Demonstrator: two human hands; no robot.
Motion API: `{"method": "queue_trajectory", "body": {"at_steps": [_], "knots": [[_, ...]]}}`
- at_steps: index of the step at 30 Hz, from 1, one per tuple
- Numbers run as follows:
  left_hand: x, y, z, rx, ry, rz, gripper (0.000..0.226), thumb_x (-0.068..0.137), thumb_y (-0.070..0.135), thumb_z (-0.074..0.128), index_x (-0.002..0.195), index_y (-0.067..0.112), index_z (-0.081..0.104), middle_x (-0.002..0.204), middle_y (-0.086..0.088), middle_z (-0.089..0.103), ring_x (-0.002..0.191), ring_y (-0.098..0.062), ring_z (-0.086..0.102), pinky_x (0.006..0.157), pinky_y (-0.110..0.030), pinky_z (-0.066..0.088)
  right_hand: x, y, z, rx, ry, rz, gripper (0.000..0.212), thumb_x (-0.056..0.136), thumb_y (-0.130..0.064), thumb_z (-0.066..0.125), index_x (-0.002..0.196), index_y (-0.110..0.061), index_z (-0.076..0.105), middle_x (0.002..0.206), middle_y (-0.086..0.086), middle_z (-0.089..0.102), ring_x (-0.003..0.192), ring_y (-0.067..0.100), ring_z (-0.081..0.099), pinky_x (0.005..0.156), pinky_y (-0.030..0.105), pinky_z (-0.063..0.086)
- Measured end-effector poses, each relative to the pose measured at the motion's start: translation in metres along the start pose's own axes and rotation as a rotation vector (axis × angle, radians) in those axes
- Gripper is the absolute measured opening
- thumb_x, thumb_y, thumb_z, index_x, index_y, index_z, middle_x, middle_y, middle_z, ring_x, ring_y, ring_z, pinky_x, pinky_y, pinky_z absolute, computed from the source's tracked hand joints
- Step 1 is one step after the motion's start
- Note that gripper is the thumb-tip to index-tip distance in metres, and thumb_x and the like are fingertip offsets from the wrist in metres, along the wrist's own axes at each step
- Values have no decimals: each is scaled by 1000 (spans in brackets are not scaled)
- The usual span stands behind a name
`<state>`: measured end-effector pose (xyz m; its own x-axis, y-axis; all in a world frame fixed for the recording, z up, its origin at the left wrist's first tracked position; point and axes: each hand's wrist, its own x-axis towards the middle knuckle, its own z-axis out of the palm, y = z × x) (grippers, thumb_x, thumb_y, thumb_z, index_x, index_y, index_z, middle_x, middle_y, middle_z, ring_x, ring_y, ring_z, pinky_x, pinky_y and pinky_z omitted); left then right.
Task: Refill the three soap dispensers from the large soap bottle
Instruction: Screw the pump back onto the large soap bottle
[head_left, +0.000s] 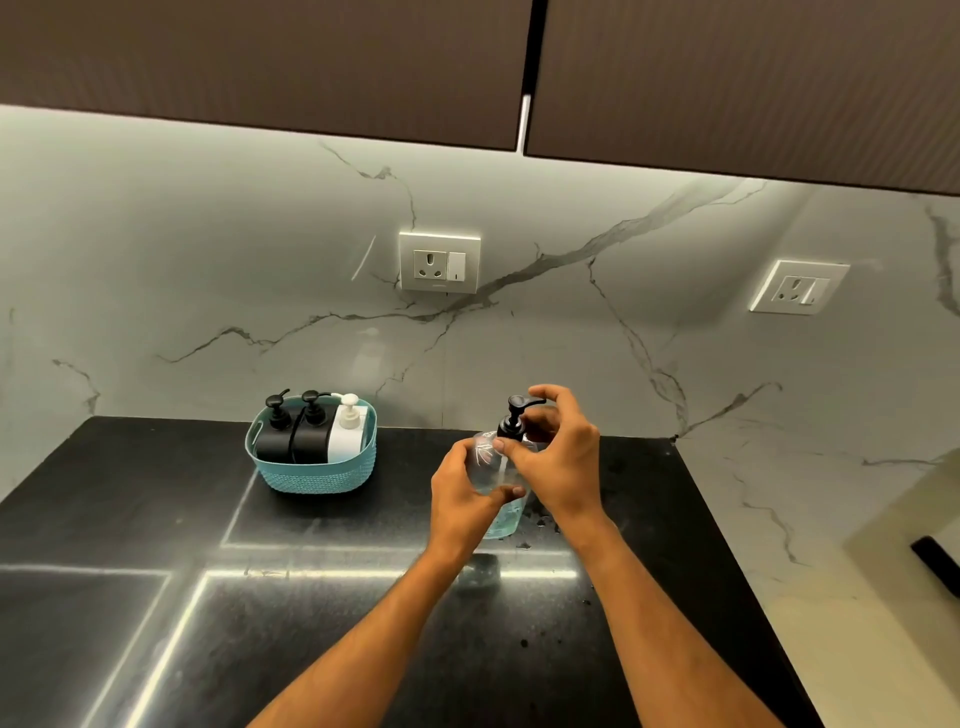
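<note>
A clear soap bottle (503, 512) with a little blue liquid at its bottom stands on the black counter (156, 597). My left hand (460, 493) wraps around its body. My right hand (561, 457) grips the black pump top (514, 418) at the collar, fingers over the nozzle. To the left, a teal basket (317, 473) holds two black dispensers (275, 434) (311, 431) and one white dispenser (347, 431), all upright with their pumps on.
The marble wall behind carries two sockets (439, 262) (799, 287). Brown cabinets (727, 78) hang overhead. The counter ends at the right in a pale surface with a dark handle (935, 564). Small dark drops (540, 519) speckle the counter by the bottle.
</note>
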<state>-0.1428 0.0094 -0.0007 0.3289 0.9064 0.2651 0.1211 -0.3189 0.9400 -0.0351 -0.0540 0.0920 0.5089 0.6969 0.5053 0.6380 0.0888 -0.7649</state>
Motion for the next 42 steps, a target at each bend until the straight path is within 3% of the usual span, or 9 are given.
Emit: {"method": "queue_trajectory", "body": {"at_steps": [9, 14, 18, 21, 24, 28, 33, 37, 42], "knots": [[3, -4, 5, 22, -11, 10, 66, 65, 28, 100, 119, 29, 61, 112, 10, 69, 102, -11, 70, 89, -34, 63, -3, 7, -1, -16, -6, 22, 73, 64, -31, 98, 124, -17, 59, 106, -2, 72, 92, 11, 72, 81, 22, 61], [7, -2, 3, 9, -2, 2, 67, 64, 30, 100, 116, 37, 59, 111, 13, 68, 102, -7, 68, 87, -23, 58, 1, 10, -7, 56, -29, 37, 76, 70, -15, 95, 135, -13, 56, 108, -1, 71, 97, 11, 71, 83, 21, 60], [10, 0, 5, 12, -12, 9, 65, 66, 25, 99, 118, 29, 60, 112, 9, 69, 102, -10, 69, 86, -20, 58, 4, 12, -4, 38, -25, 50, 72, 66, -22, 97, 127, -15, 58, 94, -6, 66, 89, 10, 68, 77, 19, 60], [13, -1, 4, 8, -7, 7, 64, 66, 23, 99, 117, 28, 61, 111, 9, 70, 101, -7, 69, 86, -21, 58, 6, 13, -3, 76, -45, 53, 71, 68, -24, 96, 128, -15, 61, 108, -6, 69, 99, 8, 68, 82, 15, 58], [15, -3, 3, 14, -5, -3, 65, 65, 25, 100, 118, 28, 62, 112, 9, 70, 102, -10, 69, 88, -24, 59, 9, 15, -3, 71, -77, 59, 51, 73, -16, 93, 118, -15, 69, 109, -4, 73, 100, 7, 70, 86, 24, 61], [17, -3, 3, 21, -14, -1, 64, 65, 26, 100, 117, 26, 62, 111, 9, 70, 101, -10, 70, 86, -21, 58, 13, 15, -1, 53, -82, 92, 46, 67, -25, 97, 100, -18, 66, 97, -7, 70, 86, 6, 68, 73, 15, 57], [20, 2, 2, 20, -2, -7, 64, 64, 23, 100, 112, 34, 60, 108, 11, 70, 99, 0, 67, 83, -16, 56, 16, 17, 0, 74, -106, 96, 46, 74, -18, 92, 115, -13, 72, 106, -3, 74, 98, 9, 71, 85, 20, 59], [22, 1, 3, 20, -12, 4, 65, 63, 20, 101, 115, 27, 63, 109, 10, 71, 100, -3, 69, 82, -16, 57, 19, 15, -2, 75, -99, 119, 42, 68, -22, 96, 96, -17, 66, 89, -10, 69, 83, 4, 67, 71, 12, 55], [24, 3, 5, 23, -16, 15, 65, 64, 20, 100, 118, 24, 64, 111, 9, 70, 101, -2, 68, 83, -16, 56, 21, 17, -6, 78, -107, 96, 47, 74, -21, 92, 115, -14, 70, 104, -5, 74, 96, 8, 70, 83, 21, 60]]}}
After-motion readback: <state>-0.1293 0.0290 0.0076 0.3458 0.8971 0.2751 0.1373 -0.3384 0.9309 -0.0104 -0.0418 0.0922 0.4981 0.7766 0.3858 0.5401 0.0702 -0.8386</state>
